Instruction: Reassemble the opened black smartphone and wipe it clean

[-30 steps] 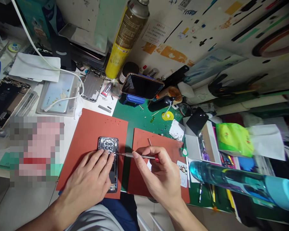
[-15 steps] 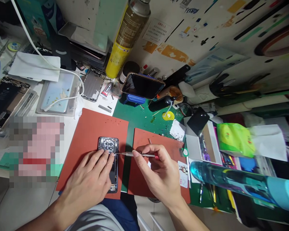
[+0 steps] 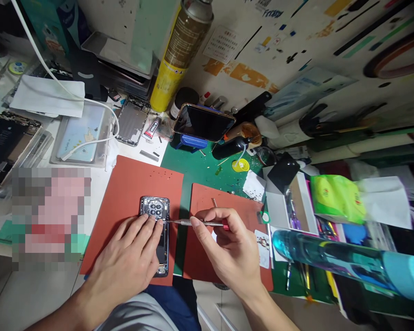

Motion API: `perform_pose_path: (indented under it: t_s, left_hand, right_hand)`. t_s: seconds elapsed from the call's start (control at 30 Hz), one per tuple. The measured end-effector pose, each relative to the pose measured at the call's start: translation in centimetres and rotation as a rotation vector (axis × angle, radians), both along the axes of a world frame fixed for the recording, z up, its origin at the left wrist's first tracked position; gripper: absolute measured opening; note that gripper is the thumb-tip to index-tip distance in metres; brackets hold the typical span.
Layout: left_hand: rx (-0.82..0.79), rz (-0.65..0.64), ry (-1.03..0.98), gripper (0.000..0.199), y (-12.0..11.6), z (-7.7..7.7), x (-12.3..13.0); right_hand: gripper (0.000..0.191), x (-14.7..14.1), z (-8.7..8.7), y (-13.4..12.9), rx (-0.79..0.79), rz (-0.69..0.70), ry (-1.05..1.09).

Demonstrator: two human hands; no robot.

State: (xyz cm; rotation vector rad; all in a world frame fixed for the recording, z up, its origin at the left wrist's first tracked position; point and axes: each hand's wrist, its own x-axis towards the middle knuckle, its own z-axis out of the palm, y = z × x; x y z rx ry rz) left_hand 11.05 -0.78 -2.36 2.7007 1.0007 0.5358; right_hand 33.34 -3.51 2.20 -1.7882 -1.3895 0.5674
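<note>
An opened smartphone [image 3: 163, 250] lies on a reddish-brown mat [image 3: 134, 177], its inner parts and round camera cluster showing. My left hand [image 3: 133, 253] rests flat across the phone's middle, fingers stretched out and fingertips just below the cameras; it covers much of the phone's left side. In my right hand [image 3: 229, 243] is a slim metal tool [image 3: 184, 222] with a knurled shaft and a red end, pinched between thumb and fingers. The tool lies nearly level, its thin tip at the phone's right edge beside my left fingertips. Exactly what the tip touches is too small to tell.
A second reddish-brown mat [image 3: 200, 257] lies under my right hand. Behind stand a propped phone [image 3: 205, 122] and a yellow spray can [image 3: 169, 73]. To the right are a blue water bottle [image 3: 331, 255] and a green tissue pack [image 3: 336, 197]. Phone parts crowd the left.
The view has shifted very slightly. Both hands, the phone and the metal tool stay in nearly the same places.
</note>
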Motion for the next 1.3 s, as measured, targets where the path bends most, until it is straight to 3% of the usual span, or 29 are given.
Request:
perform_pose_path:
  t_s: [0.23,0.4,0.5,0.63,0.77,0.87,1.17,1.23,1.3]
  left_hand:
    - [-0.008,-0.001,0.004,0.047,0.3,0.1,0.1]
    - [0.03,-0.011,-0.035,0.045,0.8,0.1,0.0]
    - [0.074,-0.036,-0.054,0.049,1.2,-0.4,-0.1]
    - [0.137,-0.068,-0.082,0.059,1.9,-1.4,0.0]
    - [0.176,-0.079,-0.098,0.065,2.2,-1.7,0.2]
    - [0.189,-0.072,-0.112,0.066,2.2,-1.4,0.2]
    - [0.088,-0.031,-0.03,0.051,1.2,-0.2,0.1]
    - [0.07,-0.021,-0.016,0.051,0.9,-0.1,0.0]
    - [0.056,-0.015,-0.005,0.051,0.7,-0.1,0.0]
  right_hand:
    - [0.013,0.2,0.3,-0.5,0.035,-0.087,0.09]
    - [0.022,2.7,-0.2,-2.9,0.206,-0.438,0.13]
    - [0.022,4.4,-1.7,-4.9,0.233,-0.582,-0.112]
    - [0.016,6.2,-4.3,-6.5,0.154,-0.549,-0.512]
    - [0.018,7.2,-5.2,-6.7,0.065,-0.489,-0.575]
    - [0.021,7.2,-4.4,-6.2,-0.005,-0.424,-0.582]
    - [0.022,8.3,-1.9,-2.7,-0.237,-0.022,-0.402]
    - [0.02,8.6,-0.9,-2.5,-0.212,-0.063,-0.322]
    - [0.018,8.0,0.2,-2.7,-0.119,-0.204,-0.131]
